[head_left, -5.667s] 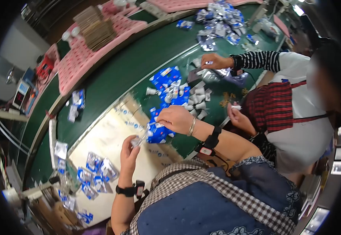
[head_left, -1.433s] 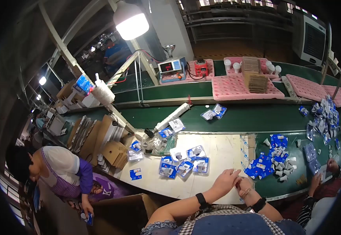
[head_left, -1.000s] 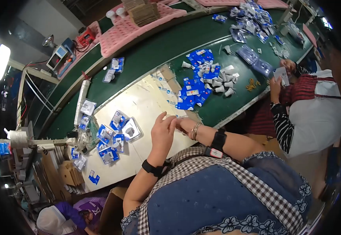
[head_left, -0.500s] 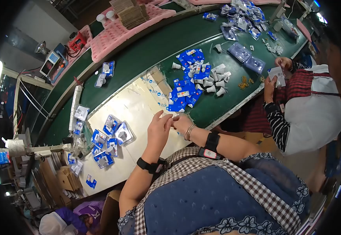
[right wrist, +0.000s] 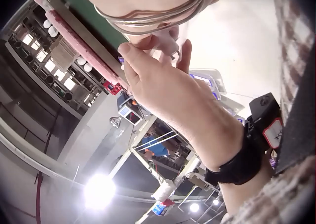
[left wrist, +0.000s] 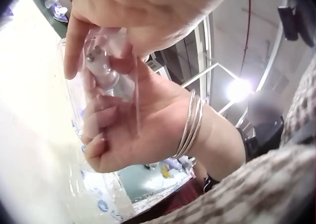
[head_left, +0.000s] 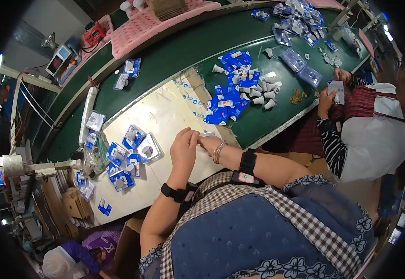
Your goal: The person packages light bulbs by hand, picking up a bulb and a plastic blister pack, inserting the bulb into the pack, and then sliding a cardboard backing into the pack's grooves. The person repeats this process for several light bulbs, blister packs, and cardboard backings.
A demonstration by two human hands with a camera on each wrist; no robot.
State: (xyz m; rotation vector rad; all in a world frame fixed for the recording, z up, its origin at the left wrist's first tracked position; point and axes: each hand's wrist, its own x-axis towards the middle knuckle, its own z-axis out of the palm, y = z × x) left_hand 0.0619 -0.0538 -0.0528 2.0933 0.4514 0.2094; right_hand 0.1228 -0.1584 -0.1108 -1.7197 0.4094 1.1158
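Note:
In the head view the left hand (head_left: 184, 148) and right hand (head_left: 210, 143) meet over the near edge of the pale board (head_left: 170, 114). Between them, in the left wrist view, is a clear plastic pack (left wrist: 122, 78) with a white bulb-shaped piece (left wrist: 102, 68) in it. The right hand (left wrist: 148, 115), with bracelets at its wrist, cups the pack from below, fingers curled round it. From above, the left hand (left wrist: 133, 9) grips its edge. In the right wrist view the left hand (right wrist: 170, 93) partly hides the pack, below the right hand (right wrist: 143, 4).
Filled blue-and-clear packs (head_left: 117, 154) lie on the board's left part. Blue cards (head_left: 223, 103) and white bulb pieces (head_left: 258, 95) lie on the green surface at right. Another person (head_left: 365, 125) sits at right, holding a white card (head_left: 336, 91); one in purple (head_left: 79, 255) is at lower left.
Since the earliest frame, the hands have come together round the pack, and the right hand has left the blue cards. Over the last half second they have barely moved.

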